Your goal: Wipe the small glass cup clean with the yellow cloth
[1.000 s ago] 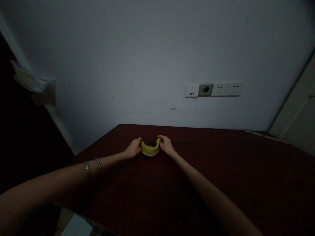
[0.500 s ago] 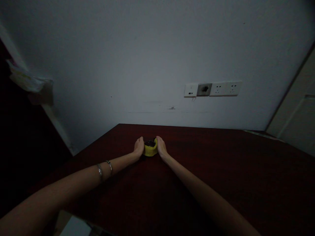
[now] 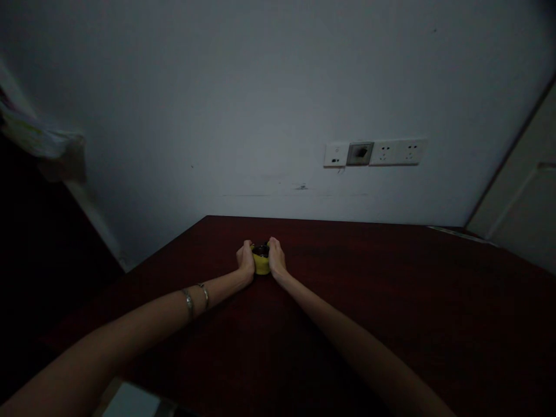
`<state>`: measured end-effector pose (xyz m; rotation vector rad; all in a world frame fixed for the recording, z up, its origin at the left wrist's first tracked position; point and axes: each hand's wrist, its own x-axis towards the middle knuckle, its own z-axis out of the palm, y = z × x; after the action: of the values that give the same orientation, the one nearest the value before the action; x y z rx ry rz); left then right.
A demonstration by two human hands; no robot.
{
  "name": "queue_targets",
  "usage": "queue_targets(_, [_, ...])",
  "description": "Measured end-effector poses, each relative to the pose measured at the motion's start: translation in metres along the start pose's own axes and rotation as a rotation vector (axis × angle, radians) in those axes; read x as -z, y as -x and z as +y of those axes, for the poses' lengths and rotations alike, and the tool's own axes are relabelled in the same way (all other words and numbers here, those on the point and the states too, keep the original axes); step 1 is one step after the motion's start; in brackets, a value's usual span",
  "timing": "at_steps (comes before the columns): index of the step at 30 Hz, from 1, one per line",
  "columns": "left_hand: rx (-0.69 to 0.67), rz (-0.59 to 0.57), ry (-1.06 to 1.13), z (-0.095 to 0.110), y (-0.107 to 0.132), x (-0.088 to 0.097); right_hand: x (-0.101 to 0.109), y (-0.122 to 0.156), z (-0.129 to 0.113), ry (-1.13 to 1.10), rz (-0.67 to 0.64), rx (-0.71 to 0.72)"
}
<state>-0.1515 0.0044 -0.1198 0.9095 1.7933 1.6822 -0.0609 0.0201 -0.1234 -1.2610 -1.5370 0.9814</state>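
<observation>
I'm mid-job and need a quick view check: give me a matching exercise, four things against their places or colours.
1. Yellow piece
2. Bracelets
3. Socket panel
4. Tabletop

A. On the wall
B. Dark red
C. Between left hand and right hand
D. Worn on the left arm

Pairs: 1-C, 2-D, 3-A, 4-B

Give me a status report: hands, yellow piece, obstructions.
Left hand and right hand at opposite sides of yellow piece. Yellow piece curved around near side of dark round object. Dark object sits between hands.
</observation>
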Motion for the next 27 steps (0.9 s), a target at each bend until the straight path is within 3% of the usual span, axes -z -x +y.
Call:
queue_targets(4, [0.025,0.027,0.063,0.0,0.0,-0.008,0.003,0.002,0.002,-0.01,0.034,0.008])
queue_targets(8, [0.053,-0.006,0.152,0.005,0.007,-0.024,0.022,0.004,0.004,-0.009,0.063,0.036])
queue_targets(14, [0.119,-0.128,0.29,0.023,0.038,-0.072,0.082,0.009,0.008,-0.007,0.147,0.028])
queue_targets(21, [0.186,-0.283,0.433,0.037,0.092,-0.131,0.162,0.029,0.019,-0.028,0.294,0.029])
queue_targets(27, [0.227,-0.346,0.504,0.036,0.128,-0.155,0.196,0.044,0.039,-0.088,0.417,0.038])
